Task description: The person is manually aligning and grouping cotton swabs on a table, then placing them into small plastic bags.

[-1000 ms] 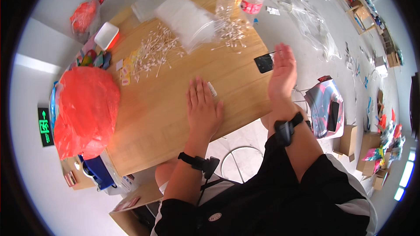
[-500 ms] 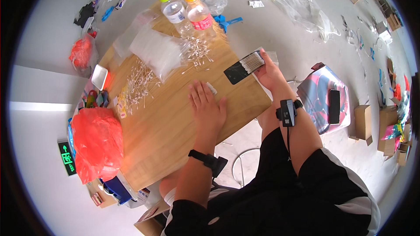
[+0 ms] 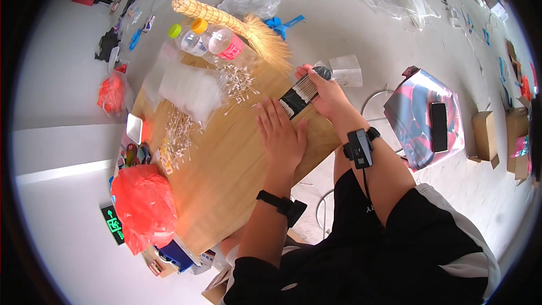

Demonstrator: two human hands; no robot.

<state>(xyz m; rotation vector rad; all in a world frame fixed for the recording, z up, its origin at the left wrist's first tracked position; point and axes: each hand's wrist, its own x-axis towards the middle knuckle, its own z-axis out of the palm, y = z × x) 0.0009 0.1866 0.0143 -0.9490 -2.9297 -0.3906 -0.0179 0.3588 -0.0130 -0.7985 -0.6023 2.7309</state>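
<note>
My right hand (image 3: pixel 332 100) is closed round a black packet of cotton swabs (image 3: pixel 305 89), near the table's right edge. A row of white swab sticks shows between the packet's black ends. My left hand (image 3: pixel 280 138) lies palm down on the wooden table (image 3: pixel 226 181) with fingers stretched and thumb apart. Its fingertips are right beside the packet's left end; whether they touch it I cannot tell. Farther left lie a loose pile of cotton swabs (image 3: pixel 182 133) and a second heap of swabs (image 3: pixel 239 81), with clear plastic bags (image 3: pixel 192 91) between them.
Two bottles, one green-capped (image 3: pixel 189 40) and one yellow-capped (image 3: pixel 224 42), stand at the far end by a straw broom (image 3: pixel 248 31). A red plastic bag (image 3: pixel 144 206) and a white tray (image 3: pixel 134 128) are at the left. Right of the table, a phone (image 3: pixel 438 127) lies on a patterned stool (image 3: pixel 412 118).
My right hand has brought the swab packet left, close to my left fingertips. The small labelled piece seen beside my left hand no longer shows. The view has shifted, and the broom shows more fully.
</note>
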